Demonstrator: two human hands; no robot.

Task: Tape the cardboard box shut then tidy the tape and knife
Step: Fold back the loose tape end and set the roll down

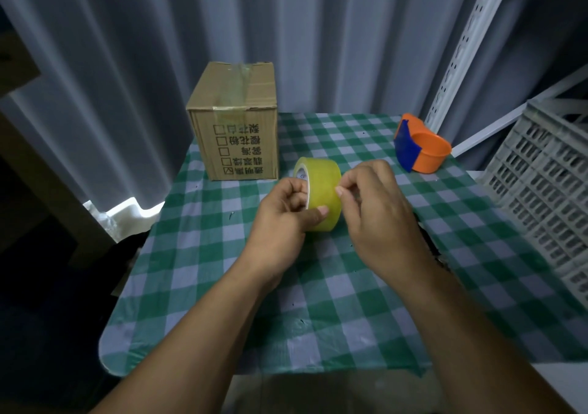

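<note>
Tape roll (321, 190): yellowish, held upright above the checked tablecloth (318, 302), just in front of the box.
Left hand (286, 216): gripped roll, fingers through core, thumb on outer face.
Right hand (378, 210): fingertips pinched at roll's surface.
Cardboard box (235, 120): far left, top seam taped.
Orange dispenser (420, 146): far right, apart.

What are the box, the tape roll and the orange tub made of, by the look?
Box: brown corrugated cardboard, matte, creased edges, printed side, glossy clear tape along the top seam. Tape roll: yellowish translucent plastic film, shiny, apparently on a white core; left hand grips it. Orange tub: likely moulded plastic, smooth, slightly glossy.
</note>
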